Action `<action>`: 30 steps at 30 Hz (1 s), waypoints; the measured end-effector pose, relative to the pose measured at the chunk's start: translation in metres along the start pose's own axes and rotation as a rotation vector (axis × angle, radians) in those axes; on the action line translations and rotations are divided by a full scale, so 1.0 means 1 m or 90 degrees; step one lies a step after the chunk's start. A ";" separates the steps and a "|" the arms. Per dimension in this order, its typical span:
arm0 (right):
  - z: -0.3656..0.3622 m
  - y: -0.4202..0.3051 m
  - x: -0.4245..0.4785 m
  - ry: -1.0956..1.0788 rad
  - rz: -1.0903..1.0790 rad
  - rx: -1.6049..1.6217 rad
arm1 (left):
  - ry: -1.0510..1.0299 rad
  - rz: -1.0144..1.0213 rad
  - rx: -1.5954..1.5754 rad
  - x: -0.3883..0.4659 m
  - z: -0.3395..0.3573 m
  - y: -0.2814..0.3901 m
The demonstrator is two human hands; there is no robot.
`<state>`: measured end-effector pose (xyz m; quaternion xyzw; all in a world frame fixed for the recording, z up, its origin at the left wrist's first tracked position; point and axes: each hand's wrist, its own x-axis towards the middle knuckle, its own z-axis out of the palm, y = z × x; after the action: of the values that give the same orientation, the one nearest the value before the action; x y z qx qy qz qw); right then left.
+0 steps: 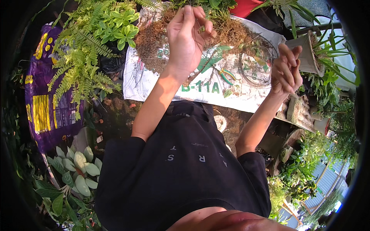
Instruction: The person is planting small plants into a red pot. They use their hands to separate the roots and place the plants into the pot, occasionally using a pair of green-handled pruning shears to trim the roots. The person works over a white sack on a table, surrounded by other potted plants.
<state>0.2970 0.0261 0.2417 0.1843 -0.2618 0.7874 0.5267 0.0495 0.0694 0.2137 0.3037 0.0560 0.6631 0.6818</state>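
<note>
My left hand (pixel 187 37) is raised over a white printed sack (pixel 231 99), thumb and forefinger pinched on a thin dark wire (pixel 196 34). My right hand (pixel 286 69) is held up at the sack's right edge with its fingers curled. A thin wire arcs close to its fingers; whether they grip it is unclear. Between the hands, a loose wire coil (pixel 242 70) lies on the sack. Pliers with green and yellow handles (pixel 225 75) rest left of the coil. Brown root fibres and soil (pixel 150 55) cover the sack's far part.
Ferns (pixel 78 63) and a purple plastic bag (pixel 53 115) stand at the left. A pale plant pot (pixel 307 53) lies tilted beyond my right hand. A red container (pixel 245 7) is at the far edge. Leafy plants (pixel 83 166) grow at lower left. Concrete blocks (pixel 296 108) lie at the right.
</note>
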 end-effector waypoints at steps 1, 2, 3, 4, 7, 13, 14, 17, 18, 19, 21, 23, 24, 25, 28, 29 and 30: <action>-0.009 0.004 -0.013 0.017 0.048 -0.063 | 0.017 0.006 0.008 0.004 -0.006 0.002; -0.012 0.007 -0.027 0.067 0.094 -0.154 | 0.035 0.004 0.007 0.009 -0.011 0.002; -0.013 0.007 -0.040 0.125 0.122 -0.230 | 0.052 0.000 0.005 0.014 -0.017 0.003; -0.015 0.003 -0.058 0.224 0.111 -0.304 | 0.036 -0.007 -0.014 0.017 -0.022 0.006; -0.016 -0.022 -0.103 0.387 0.044 -0.422 | 0.081 -0.006 -0.099 0.016 -0.005 0.022; -0.001 -0.089 -0.165 0.333 -0.253 -0.229 | 0.095 0.010 -0.101 0.020 -0.011 0.031; 0.003 -0.100 -0.172 0.250 -0.283 -0.130 | 0.102 0.002 -0.110 0.020 -0.014 0.031; 0.039 -0.137 -0.208 0.345 -0.436 -0.391 | 0.090 -0.004 -0.118 0.022 -0.018 0.032; 0.051 -0.150 -0.216 0.399 -0.457 -0.512 | 0.071 0.009 -0.105 0.020 -0.020 0.029; 0.064 -0.146 -0.203 0.467 -0.490 -0.673 | 0.051 0.020 -0.091 0.020 -0.016 0.029; 0.080 -0.105 -0.143 0.688 -0.534 -0.926 | 0.007 0.021 0.073 0.010 -0.004 0.027; 0.070 -0.067 -0.095 0.583 -0.406 -0.987 | -0.041 -0.005 0.117 0.002 0.010 0.016; 0.060 -0.034 -0.062 0.553 -0.325 -1.024 | -0.053 0.005 0.162 -0.004 0.020 0.012; 0.052 0.004 -0.029 0.578 -0.240 -1.065 | -0.077 0.014 0.201 -0.010 0.026 0.007; 0.030 0.068 0.025 0.468 -0.058 -1.149 | -0.112 0.004 0.294 -0.024 0.040 -0.003; 0.025 0.078 0.032 0.443 -0.030 -1.193 | -0.116 0.011 0.323 -0.027 0.039 -0.005; 0.023 0.085 0.035 0.433 -0.039 -1.178 | -0.116 0.022 0.354 -0.030 0.038 -0.007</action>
<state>0.2053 0.0118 0.2616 -0.5298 -0.6044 0.2692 0.5307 0.0702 0.0289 0.2317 0.5381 0.1693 0.6038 0.5632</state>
